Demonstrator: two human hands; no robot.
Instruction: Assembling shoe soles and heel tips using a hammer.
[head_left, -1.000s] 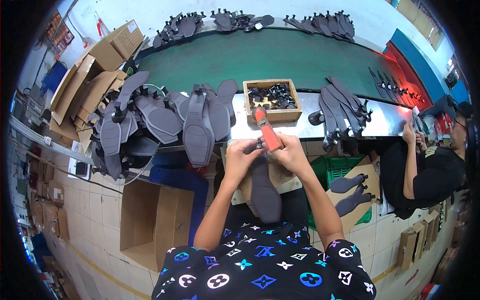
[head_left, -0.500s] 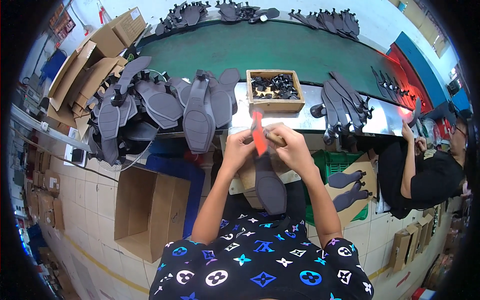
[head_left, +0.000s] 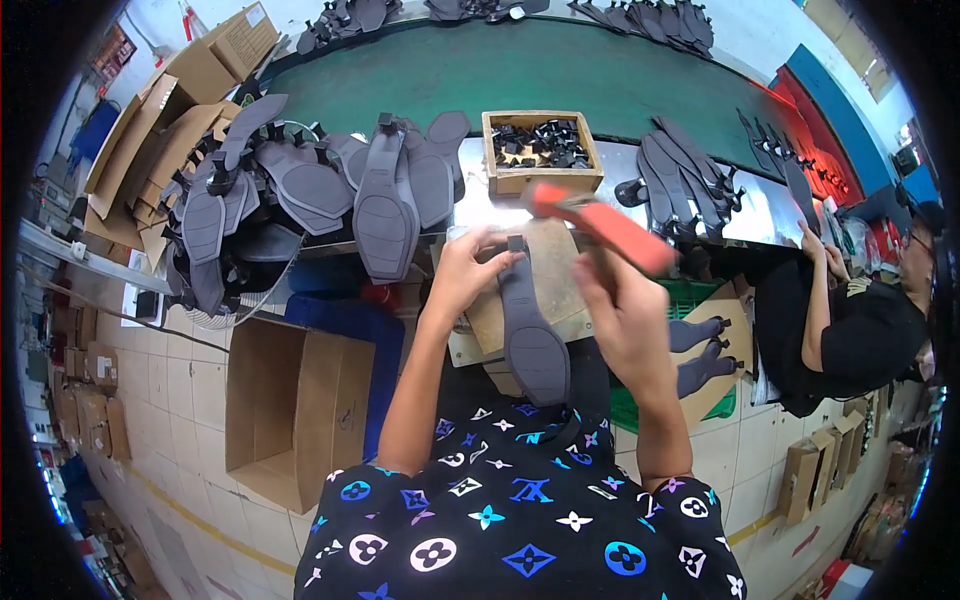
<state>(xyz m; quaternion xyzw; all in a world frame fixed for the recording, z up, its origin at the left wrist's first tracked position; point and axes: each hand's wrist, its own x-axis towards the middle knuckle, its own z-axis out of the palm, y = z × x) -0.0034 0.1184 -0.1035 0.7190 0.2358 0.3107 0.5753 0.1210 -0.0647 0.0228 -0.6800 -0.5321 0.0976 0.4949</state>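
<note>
A dark grey shoe sole [head_left: 535, 345] lies in front of me, heel end away, partly over a worn tan work block [head_left: 560, 270]. At its heel sits a small black square heel tip [head_left: 516, 243]. My left hand [head_left: 465, 275] pinches the sole at the heel, fingers and thumb next to that tip. In my right hand [head_left: 632, 318] a hammer with an orange-red head [head_left: 625, 233] is gripped by its handle, raised to the right of the heel and blurred by motion. Beyond the block stands a wooden box [head_left: 548, 183] of small black heel tips.
Many heeled soles [head_left: 385, 225] pile up at the left, and more soles [head_left: 672, 175] lie on the metal ledge at right. A green belt [head_left: 400, 95] runs behind. An open carton [head_left: 340, 400] stands at lower left. A co-worker [head_left: 850, 330] sits at right.
The hammer has swung up and right, away from the heel, with my right hand. My left hand stays at the heel, where the black tip now shows.
</note>
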